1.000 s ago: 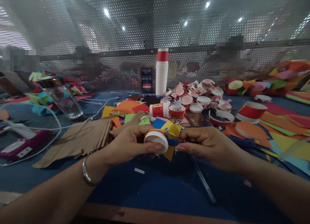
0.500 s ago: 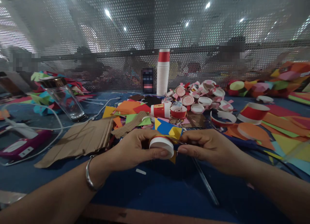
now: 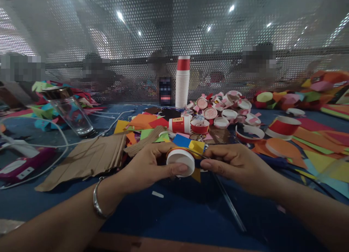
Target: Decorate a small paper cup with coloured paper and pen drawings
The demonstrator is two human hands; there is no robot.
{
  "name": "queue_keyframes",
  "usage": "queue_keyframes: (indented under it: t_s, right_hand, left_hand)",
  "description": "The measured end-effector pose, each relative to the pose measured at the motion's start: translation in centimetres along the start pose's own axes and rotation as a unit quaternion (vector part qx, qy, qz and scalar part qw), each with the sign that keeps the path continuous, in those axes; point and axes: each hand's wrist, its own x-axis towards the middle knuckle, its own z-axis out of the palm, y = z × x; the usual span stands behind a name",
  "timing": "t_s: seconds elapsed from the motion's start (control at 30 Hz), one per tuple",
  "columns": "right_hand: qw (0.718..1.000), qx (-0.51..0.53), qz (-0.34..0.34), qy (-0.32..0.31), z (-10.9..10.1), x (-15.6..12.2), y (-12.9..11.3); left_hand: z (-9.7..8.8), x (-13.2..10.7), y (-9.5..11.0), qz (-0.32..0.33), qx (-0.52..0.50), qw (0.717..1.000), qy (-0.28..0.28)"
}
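Observation:
My left hand (image 3: 155, 164) is closed round a white paper-cup base (image 3: 180, 161), its thumb lying across the round white bottom. On the far side of the base an orange edge shows. My right hand (image 3: 231, 166) is closed too, pinching a thin dark piece (image 3: 200, 155) that reaches toward the base's upper right edge. Whether this piece is a tool or a strip, I cannot tell. Just behind both hands, blue and yellow paper (image 3: 196, 146) shows. A clear rod (image 3: 230, 204) slants across the blue table below my right hand.
A tall paper-cup stack (image 3: 182, 85) stands before the perforated screen, beside a phone (image 3: 165, 92). Cut cup bases (image 3: 229, 114) are heaped right of it. Corrugated cardboard (image 3: 84, 159), a leaning glass bottle (image 3: 72, 112) and a white cable lie left. Coloured paper (image 3: 319, 143) covers the right side.
The cup base has turned slightly in my left hand, showing more of its round bottom. My right hand keeps its pinch close by. The whole view has shifted a little.

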Motion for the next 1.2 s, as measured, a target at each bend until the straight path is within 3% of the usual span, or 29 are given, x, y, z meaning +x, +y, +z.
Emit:
queue_keyframes:
  t_s: [1.2]
  right_hand:
    - [0.999, -0.041, -0.001, -0.002, 0.19, -0.12, 0.19]
  left_hand:
    - [0.09, -0.08, 0.16, -0.007, 0.003, 1.000, -0.029]
